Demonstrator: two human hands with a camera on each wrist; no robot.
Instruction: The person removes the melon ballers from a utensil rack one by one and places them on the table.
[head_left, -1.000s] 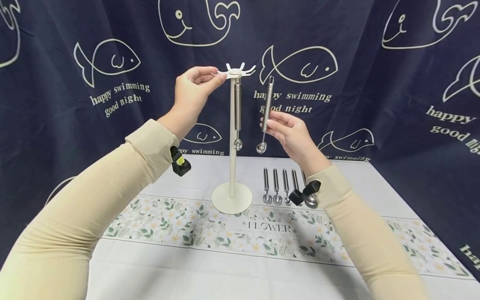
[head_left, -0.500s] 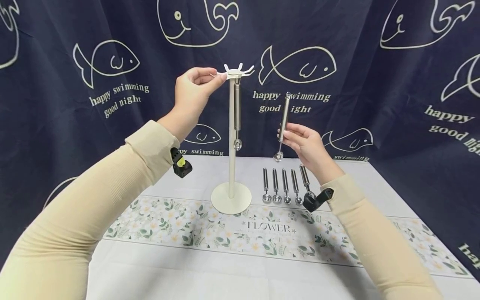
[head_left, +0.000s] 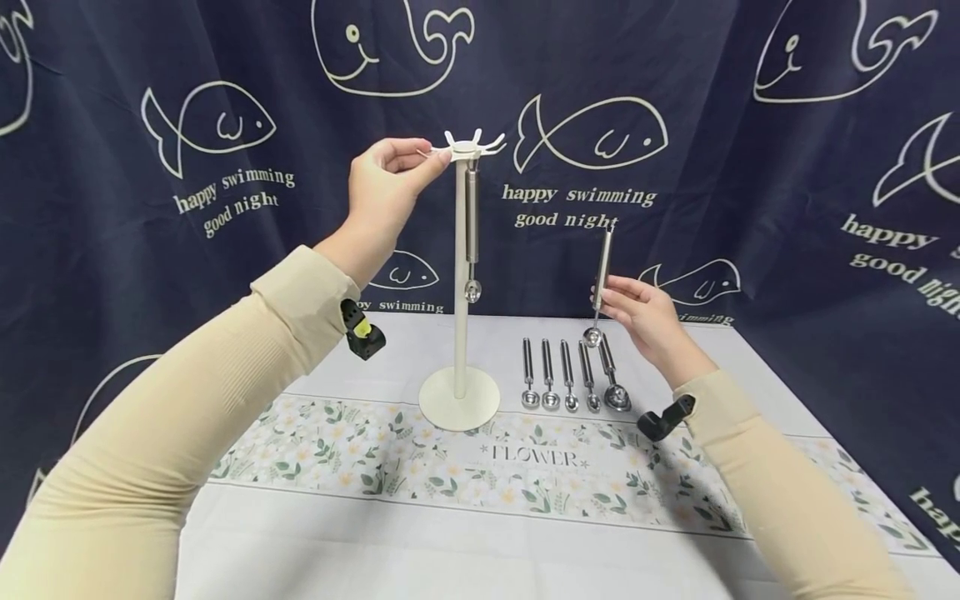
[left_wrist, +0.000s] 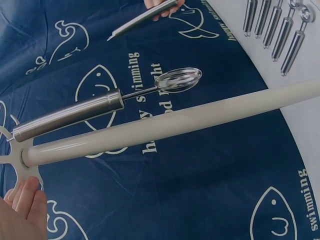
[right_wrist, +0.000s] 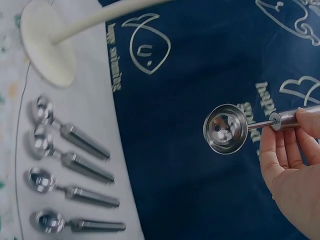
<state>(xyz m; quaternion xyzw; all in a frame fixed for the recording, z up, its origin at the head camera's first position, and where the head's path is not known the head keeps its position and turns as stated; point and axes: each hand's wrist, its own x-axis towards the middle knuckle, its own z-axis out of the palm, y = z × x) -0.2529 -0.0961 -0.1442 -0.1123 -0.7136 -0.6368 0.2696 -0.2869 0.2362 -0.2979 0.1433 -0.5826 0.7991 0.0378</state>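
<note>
My left hand [head_left: 382, 196] pinches one prong of the white hook stand's [head_left: 461, 283] top between thumb and fingers. From another prong hangs a melon baller [head_left: 472, 218], handle up and bowl down, beside the pole. Off to the right, my right hand [head_left: 652, 321] grips a second melon baller [right_wrist: 226, 129] by the lower part of its steel handle. It is held nearly upright above the table, bowl downward; in the right wrist view that bowl is round with a small hole. Several more steel scoops [head_left: 567, 365] lie in a row below it, handles pointing away.
A white table [head_left: 360, 542] carries a floral strip [head_left: 315, 442] across its middle. The stand's round base [head_left: 459, 400] sits left of the scoop row. A dark blue curtain [head_left: 300, 50] with fish drawings hangs behind.
My right hand has moved right and down, away from the stand, with the melon baller still in it. The left hand keeps its pinch on the stand's top.
</note>
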